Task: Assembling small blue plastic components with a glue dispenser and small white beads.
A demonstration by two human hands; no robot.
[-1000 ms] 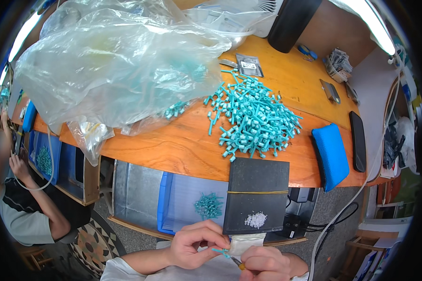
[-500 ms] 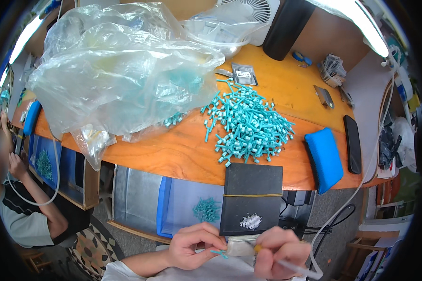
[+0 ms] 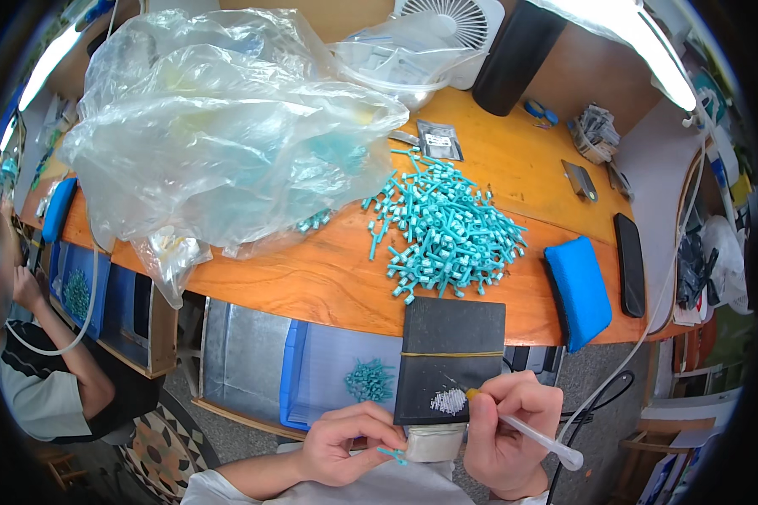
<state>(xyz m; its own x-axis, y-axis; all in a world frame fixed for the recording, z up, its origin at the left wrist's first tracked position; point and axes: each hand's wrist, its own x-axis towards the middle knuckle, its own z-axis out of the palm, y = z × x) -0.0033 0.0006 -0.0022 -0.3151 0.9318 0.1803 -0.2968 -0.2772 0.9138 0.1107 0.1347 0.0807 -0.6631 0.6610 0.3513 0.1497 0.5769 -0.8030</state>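
My left hand (image 3: 342, 448) pinches a small teal branched plastic piece (image 3: 392, 455) between thumb and fingertips, against the left side of a pale, wrapped-looking block (image 3: 435, 444). In my right hand (image 3: 514, 431) is a pen-like tool (image 3: 556, 449) with a translucent white handle, a yellow collar and a thin needle-like tip. Its tip reaches over a small heap of tiny white pieces (image 3: 448, 401). They lie on the near part of a black pad (image 3: 455, 324) with a yellow rubber band around it. Whether a white piece is on the tip is too small to tell.
Teal tube pieces (image 3: 455, 223) are heaped on the wooden table (image 3: 328, 265), beside a large clear plastic bag (image 3: 219, 151). A blue tray (image 3: 312, 370) holds more teal pieces. A blue pouch (image 3: 581, 290) and black phone (image 3: 630, 265) lie right. Another person (image 3: 50, 362) sits left.
My right hand has moved forward from beside the pale block, bringing the tool's tip over the white pieces. My left hand has stayed nearly still with the teal piece.
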